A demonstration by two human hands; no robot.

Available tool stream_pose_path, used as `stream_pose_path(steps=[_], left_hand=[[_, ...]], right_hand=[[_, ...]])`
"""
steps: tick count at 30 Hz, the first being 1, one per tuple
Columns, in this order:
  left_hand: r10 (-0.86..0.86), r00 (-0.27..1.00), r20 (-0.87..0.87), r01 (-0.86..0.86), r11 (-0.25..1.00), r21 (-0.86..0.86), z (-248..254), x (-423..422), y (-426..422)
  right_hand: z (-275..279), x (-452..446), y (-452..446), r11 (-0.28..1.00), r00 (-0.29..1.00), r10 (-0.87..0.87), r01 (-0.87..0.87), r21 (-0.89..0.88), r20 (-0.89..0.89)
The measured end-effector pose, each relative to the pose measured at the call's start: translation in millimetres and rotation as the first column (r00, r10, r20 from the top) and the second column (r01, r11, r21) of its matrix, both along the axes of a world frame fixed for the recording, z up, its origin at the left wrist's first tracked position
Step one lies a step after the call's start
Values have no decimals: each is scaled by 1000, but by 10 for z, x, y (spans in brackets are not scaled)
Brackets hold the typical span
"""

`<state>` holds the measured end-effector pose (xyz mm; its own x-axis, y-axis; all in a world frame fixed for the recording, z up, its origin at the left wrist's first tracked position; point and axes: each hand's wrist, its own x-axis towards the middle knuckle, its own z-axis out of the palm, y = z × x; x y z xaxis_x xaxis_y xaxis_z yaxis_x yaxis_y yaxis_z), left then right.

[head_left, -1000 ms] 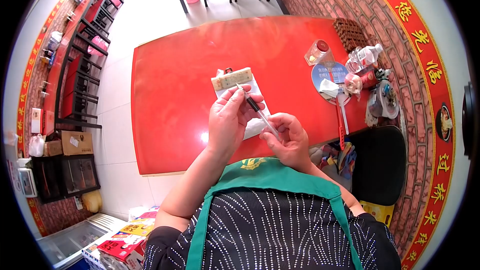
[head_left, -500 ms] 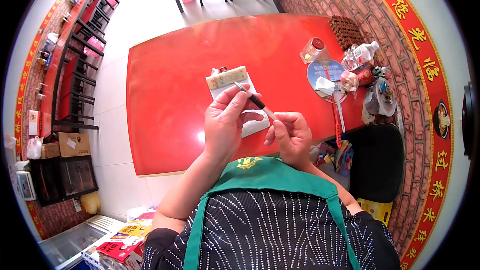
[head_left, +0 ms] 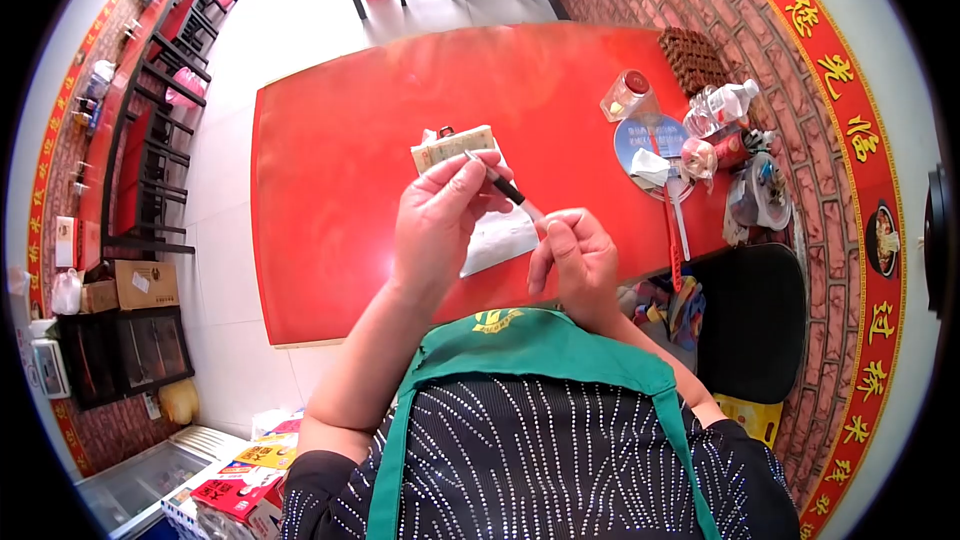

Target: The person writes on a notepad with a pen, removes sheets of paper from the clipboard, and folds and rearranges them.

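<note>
Between both hands I hold a pen (head_left: pixel 507 187) with a silver tip, a black grip and a pale barrel, slanting down to the right. My left hand (head_left: pixel 440 215) pinches it near the tip end. At the barrel's lower end, the thumb and finger of my right hand (head_left: pixel 577 258) are closed on it. Beneath the hands, a white paper pad (head_left: pixel 497 243) lies on the red table (head_left: pixel 330 170). Across the pad's top rests a banknote-like slip (head_left: pixel 455 147), beside a dark clip (head_left: pixel 446 131); my left hand hides part of both pad and slip.
On the table's right stand a clear jar with a red lid (head_left: pixel 629 95), a round blue fan (head_left: pixel 640 145), a plastic bottle (head_left: pixel 722 108), a red fly swatter (head_left: pixel 672 240) and a plastic tub (head_left: pixel 760 194). A black chair (head_left: pixel 752 325) is at the right, against the brick wall.
My left hand has shifted slightly up and left, and my right hand slightly up, with the pen still between them. More of the white pad shows below the hands.
</note>
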<state>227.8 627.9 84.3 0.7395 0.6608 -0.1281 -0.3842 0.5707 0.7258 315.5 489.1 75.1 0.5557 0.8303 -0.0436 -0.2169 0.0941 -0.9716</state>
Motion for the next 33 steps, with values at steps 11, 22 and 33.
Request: stream_pose_path(steps=[11,22,33], left_hand=[[-105,994,13,101,977,186,216,-167,299],[-57,971,232,57,998,7,142,-193,233],[13,995,104,-11,1000,-18,38,-123,85]], right_hand=[[278,-16,104,997,998,65,-64,47,-19],[259,-41,181,996,941,2,-34,88,339],[114,-44,179,996,989,76,-70,-48,130]])
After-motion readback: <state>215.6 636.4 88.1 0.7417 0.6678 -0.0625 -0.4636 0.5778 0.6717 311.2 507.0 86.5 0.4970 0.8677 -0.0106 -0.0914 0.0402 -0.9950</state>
